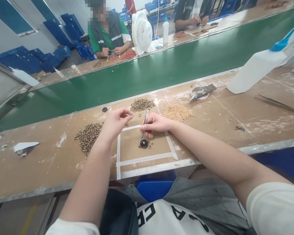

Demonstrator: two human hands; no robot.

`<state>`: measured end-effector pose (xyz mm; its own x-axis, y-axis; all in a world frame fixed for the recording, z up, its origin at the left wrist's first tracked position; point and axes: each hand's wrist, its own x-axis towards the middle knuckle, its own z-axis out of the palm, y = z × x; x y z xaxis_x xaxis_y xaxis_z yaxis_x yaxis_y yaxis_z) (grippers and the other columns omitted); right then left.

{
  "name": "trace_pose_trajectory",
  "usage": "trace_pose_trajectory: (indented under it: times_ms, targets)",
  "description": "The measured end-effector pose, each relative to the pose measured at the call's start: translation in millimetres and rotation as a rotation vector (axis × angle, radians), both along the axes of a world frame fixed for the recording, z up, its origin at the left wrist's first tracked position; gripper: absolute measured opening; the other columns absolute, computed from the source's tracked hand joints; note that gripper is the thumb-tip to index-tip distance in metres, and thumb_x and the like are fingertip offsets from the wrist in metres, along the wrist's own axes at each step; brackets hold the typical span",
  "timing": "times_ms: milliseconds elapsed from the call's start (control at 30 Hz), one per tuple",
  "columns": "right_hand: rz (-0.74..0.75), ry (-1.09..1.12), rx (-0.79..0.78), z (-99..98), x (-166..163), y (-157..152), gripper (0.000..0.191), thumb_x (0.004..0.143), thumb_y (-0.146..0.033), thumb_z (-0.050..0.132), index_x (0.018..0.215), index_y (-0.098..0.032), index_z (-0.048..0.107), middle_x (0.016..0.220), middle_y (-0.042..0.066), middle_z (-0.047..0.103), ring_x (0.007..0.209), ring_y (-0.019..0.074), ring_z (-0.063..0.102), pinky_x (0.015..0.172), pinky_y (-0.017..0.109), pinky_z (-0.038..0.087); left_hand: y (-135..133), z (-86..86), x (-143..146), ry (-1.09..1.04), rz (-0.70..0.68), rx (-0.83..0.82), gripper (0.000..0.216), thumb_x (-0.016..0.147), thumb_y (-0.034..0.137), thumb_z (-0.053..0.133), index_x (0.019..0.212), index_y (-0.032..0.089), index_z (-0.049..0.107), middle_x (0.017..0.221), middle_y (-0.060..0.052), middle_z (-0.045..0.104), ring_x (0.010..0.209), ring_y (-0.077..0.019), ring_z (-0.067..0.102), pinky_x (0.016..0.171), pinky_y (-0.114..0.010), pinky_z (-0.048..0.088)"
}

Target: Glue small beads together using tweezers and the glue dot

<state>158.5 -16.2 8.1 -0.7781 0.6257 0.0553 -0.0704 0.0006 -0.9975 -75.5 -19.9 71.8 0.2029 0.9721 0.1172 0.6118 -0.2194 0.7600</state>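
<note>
My right hand (pixel 156 124) grips metal tweezers (pixel 145 122), tips pointing down at a small black round part (pixel 144 143) inside a square of white tape (pixel 147 159) on the brown bench. My left hand (pixel 116 122) hovers above the square's far left corner, fingertips pinched together; what they pinch is too small to make out. Three heaps of small beads lie around: a dark one (pixel 88 136) at the left, another dark one (pixel 141 104) behind, a tan one (pixel 177 112) at the right.
A green conveyor belt (pixel 137 76) runs behind the bench. A white squeeze bottle (pixel 262 63) lies at the right, spare tweezers (pixel 275 103) near it. Other people work across the belt beside a white fan (pixel 141 32). Blue crates (pixel 39 58) stack at the back left.
</note>
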Motion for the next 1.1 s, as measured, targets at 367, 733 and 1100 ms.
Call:
trace_pose_trajectory:
  times_ms: [367,733,1100]
  targets:
    - [0.073,-0.04,0.025,-4.2,0,1,0.044,0.094,-0.053,0.081,0.084,-0.011,0.079,0.072,0.008,0.081,0.057,0.0127,0.075,0.061,0.025,0.066,38,-75.1,66,-0.701,0.082,0.137,0.015,0.098,0.031,0.074,0.102,0.022,0.063,0.106,-0.006,0.08,0.076,-0.0138,0.079,0.056,-0.021,0.062]
    - [0.069,-0.081,0.031,-3.9,0,1,0.043,0.089,-0.053,0.085,0.079,-0.012,0.079,0.069,0.006,0.079,0.055,0.0127,0.072,0.057,0.023,0.064,45,-84.3,71,-0.662,0.071,0.116,0.016,0.104,0.034,0.068,0.107,0.026,0.055,0.103,-0.002,0.079,0.075,-0.0121,0.078,0.052,-0.018,0.055]
    - [0.04,-0.119,0.064,-5.5,-1,0,0.044,0.091,-0.055,0.083,0.077,-0.013,0.08,0.067,0.006,0.077,0.055,0.0149,0.073,0.06,0.027,0.066,43,-82.5,71,-0.645,0.065,0.103,0.017,0.1,0.028,0.076,0.114,0.021,0.069,0.105,-0.005,0.082,0.073,-0.0132,0.077,0.053,-0.019,0.052]
